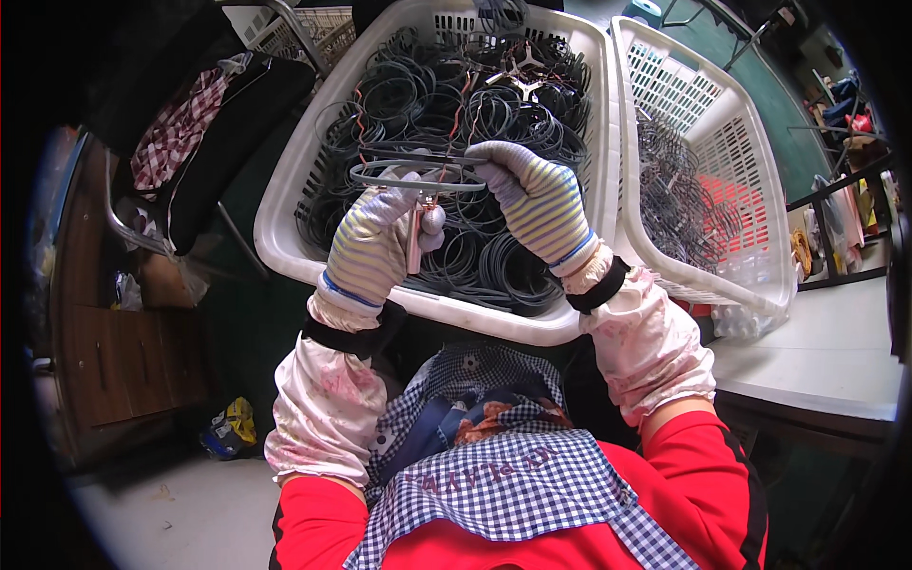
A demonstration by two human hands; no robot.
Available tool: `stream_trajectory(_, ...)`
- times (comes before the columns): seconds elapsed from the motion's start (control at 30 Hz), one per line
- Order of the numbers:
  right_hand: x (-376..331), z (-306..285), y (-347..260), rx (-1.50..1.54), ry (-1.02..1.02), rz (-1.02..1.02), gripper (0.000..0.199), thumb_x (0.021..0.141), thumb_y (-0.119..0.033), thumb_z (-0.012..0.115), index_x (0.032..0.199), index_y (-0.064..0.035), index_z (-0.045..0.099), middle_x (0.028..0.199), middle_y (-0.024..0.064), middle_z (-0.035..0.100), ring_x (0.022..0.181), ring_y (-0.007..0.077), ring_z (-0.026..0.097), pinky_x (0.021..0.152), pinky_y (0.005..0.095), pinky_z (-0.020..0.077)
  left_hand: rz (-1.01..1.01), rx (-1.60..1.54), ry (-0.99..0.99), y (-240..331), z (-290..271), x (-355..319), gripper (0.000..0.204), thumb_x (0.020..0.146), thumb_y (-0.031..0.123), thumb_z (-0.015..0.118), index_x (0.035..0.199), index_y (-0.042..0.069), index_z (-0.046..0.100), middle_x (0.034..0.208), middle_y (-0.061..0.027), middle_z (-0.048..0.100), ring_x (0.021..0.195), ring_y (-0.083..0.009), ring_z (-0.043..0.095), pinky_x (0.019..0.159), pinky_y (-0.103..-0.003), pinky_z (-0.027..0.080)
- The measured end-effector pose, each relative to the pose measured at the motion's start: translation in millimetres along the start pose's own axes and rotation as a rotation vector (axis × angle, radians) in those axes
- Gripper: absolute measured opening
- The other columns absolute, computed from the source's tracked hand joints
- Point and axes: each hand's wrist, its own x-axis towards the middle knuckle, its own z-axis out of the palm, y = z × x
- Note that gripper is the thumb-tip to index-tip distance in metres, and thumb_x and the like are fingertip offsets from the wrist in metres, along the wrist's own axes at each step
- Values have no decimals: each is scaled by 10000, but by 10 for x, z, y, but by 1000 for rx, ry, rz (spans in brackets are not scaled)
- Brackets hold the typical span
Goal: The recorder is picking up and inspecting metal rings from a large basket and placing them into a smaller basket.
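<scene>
both left hand point(372, 233) and right hand point(543, 206) are gripping a grey coil point(446, 187). they're pointing toward one and eleven o'clock.

My blue-edged knit gloves point(543, 204) are striped yellow and pale grey, my oversleeves point(328, 408) blotched pink on white, my apron point(503, 489) checked navy and white, my top point(693, 470) red; the cable loop point(439, 186) is grey, the plastic baskets point(475, 321) white.
</scene>
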Motion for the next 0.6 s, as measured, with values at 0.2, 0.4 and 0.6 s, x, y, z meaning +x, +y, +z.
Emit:
stream_trajectory(0.2, -52, 6, 352, -150, -106, 250, 225, 945, -213, 652, 1087, -49, 710, 952, 151, 734, 859, 270, 718, 766, 357, 554, 85, 28, 68, 43, -59, -10, 255, 984, 230, 637, 1126, 20, 608, 934, -85, 651, 809, -192, 648, 653, -300, 525)
stream_trajectory(0.4, -88, 320, 635, -967, -807, 395, 404, 888, -459, 660, 1034, -89, 736, 988, 148, 739, 946, 327, 710, 842, 426, 553, 151, 45, 70, 77, -214, 27, 229, 965, 197, 649, 1113, 24, 625, 983, -90, 657, 856, -213, 657, 688, -331, 547)
stream_trajectory(0.6, -136, 468, 873, -884, -765, 548, 547, 941, -553, 550, 1160, -75, 702, 1086, 196, 718, 1060, 346, 678, 905, 442, 532, 147, 30, 89, 74, -226, 49, 235, 970, 196, 645, 1127, 22, 627, 977, -86, 663, 842, -203, 656, 683, -313, 545)
